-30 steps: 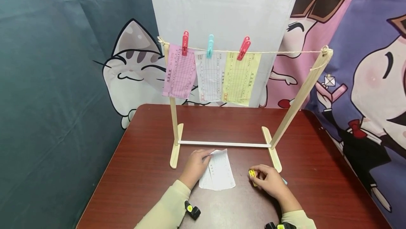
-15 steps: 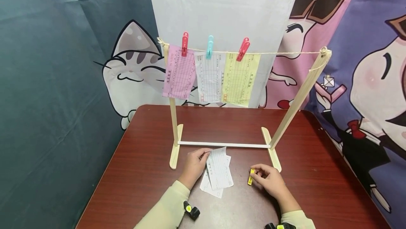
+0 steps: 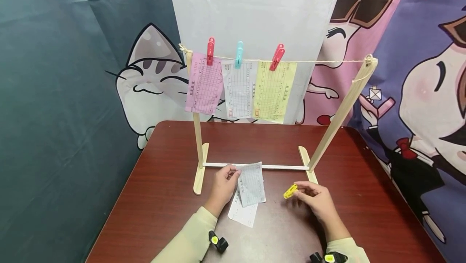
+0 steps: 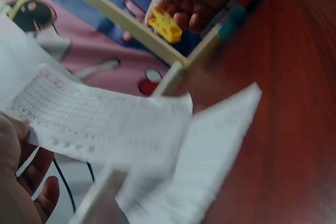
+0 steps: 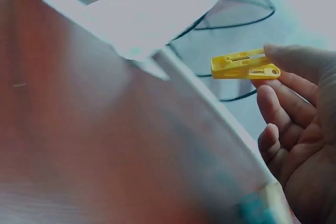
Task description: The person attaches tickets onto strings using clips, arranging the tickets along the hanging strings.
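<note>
My left hand [image 3: 223, 184] pinches the upper left corner of a white printed form slip [image 3: 252, 187], lifted at a tilt above the table. Below it, partly covered, another white slip [image 3: 242, 215] lies on the tabletop. My right hand [image 3: 320, 204] holds a yellow clothespin [image 3: 290, 191] between thumb and fingers, to the right of the lifted slip. Its jaw end points left, toward the slip, in the right wrist view. Behind both hands, a string [image 3: 327, 61] carries a pink slip [image 3: 204, 89], a white hanging slip [image 3: 236, 93] and a yellow slip [image 3: 274, 93].
A red clothespin [image 3: 210, 51], a light blue clothespin [image 3: 238, 54] and a second red clothespin [image 3: 277, 56] clip the hanging slips. Wooden posts [image 3: 342, 113] and a white crossbar [image 3: 284, 167] form the rack on the brown table [image 3: 153, 198]. A blurred teal object [image 5: 257, 208] is near one foot.
My left hand has raised the top white slip off the other and forward toward the crossbar. My right hand has lifted the yellow clothespin and turned it.
</note>
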### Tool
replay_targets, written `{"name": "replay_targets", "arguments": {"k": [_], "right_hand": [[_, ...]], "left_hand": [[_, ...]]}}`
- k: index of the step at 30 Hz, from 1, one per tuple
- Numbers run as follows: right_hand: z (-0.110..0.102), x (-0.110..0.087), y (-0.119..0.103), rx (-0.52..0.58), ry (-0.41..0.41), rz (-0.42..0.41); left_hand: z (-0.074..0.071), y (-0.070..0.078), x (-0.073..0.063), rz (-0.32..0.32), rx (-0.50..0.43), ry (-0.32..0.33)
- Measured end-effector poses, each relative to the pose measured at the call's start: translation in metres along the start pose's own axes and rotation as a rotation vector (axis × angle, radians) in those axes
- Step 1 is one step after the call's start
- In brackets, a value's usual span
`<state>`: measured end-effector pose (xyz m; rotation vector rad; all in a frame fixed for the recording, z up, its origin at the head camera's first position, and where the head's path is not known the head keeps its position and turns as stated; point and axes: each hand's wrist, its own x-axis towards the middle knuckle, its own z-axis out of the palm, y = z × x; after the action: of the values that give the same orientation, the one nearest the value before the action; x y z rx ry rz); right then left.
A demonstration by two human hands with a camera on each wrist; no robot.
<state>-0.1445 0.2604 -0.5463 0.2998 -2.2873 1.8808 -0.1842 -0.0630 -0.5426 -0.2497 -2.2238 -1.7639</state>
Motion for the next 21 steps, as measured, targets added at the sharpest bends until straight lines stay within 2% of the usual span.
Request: {"name": "replay_targets", "arguments": {"k": [2, 5, 9, 11, 14, 16, 18, 21], "right_hand": [[-0.008, 0.007, -0.014, 0.017, 0.027, -0.058], [-0.022, 0.024, -0.047, -0.008, 0.061, -0.168], [-0.041, 0.053, -0.111, 0.005, 0.068, -0.309], [-0.048, 0.068, -0.145, 0.078, 0.057, -0.388], [-0.053, 0.089, -0.196, 0.191, 0.04, -0.517], [-0.053, 0.102, -0.229, 0.227, 0.035, -0.594], [-0.052, 0.116, -0.26, 0.243, 0.045, -0.662], [-0.047, 0.135, -0.3, 0.212, 0.073, -0.732]], "left_hand": [[0.0, 0.012, 0.006, 0.026, -0.008, 0.027], [-0.002, 0.037, 0.02, 0.068, -0.034, 0.058], [-0.003, 0.077, 0.044, 0.14, -0.074, 0.062], [-0.002, 0.099, 0.056, 0.184, -0.085, 0.049], [0.001, 0.132, 0.073, 0.245, -0.128, 0.032], [0.004, 0.153, 0.083, 0.274, -0.157, 0.028], [0.006, 0.175, 0.092, 0.301, -0.175, 0.035], [0.01, 0.203, 0.105, 0.332, -0.167, 0.054]]}}
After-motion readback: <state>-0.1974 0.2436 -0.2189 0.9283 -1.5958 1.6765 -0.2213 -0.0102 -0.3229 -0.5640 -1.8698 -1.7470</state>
